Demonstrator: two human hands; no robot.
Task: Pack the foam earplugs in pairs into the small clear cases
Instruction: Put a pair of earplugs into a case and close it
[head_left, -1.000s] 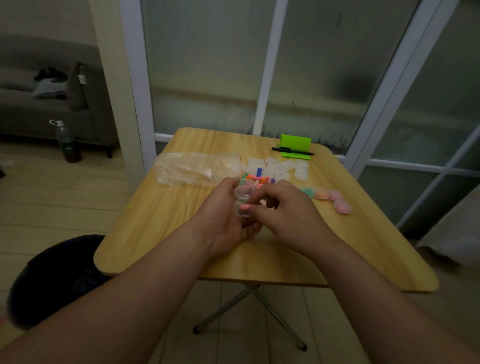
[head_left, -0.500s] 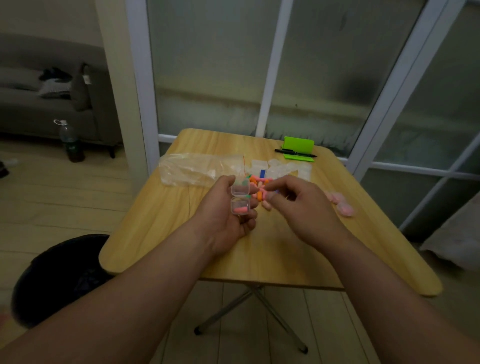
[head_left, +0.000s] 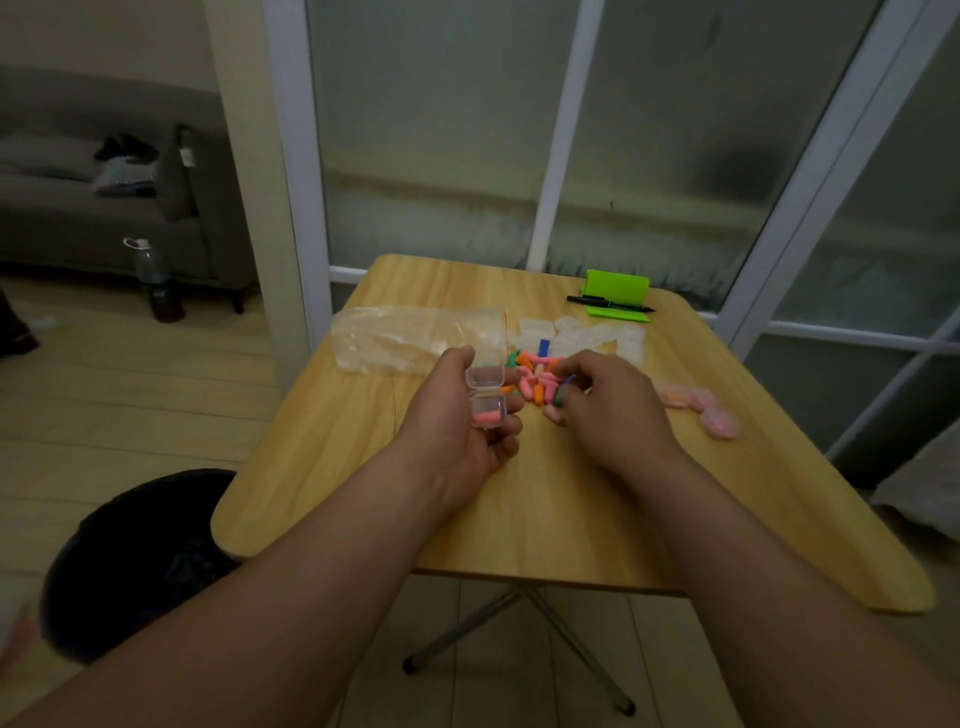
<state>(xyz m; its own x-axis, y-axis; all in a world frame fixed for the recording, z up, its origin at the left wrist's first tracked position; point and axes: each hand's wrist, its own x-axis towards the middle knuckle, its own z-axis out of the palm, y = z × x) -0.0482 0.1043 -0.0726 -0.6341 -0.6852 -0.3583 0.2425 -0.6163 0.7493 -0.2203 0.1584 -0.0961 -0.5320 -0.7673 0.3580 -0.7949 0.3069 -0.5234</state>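
wooden table (head_left: 545, 519), earplugs (head_left: 537, 382), bag (head_left: 410, 338)

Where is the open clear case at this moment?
Head view, near centre: the open clear case is held in the left hand, left of the loose earplug pile, in front of the plastic bag.

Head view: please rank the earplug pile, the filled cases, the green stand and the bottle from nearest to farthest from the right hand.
1. Earplug pile, at the fingertips of the right hand.
2. Filled cases, on the table to the hand's right.
3. Green stand, at the table's far edge.
4. Bottle, on the floor, far left.
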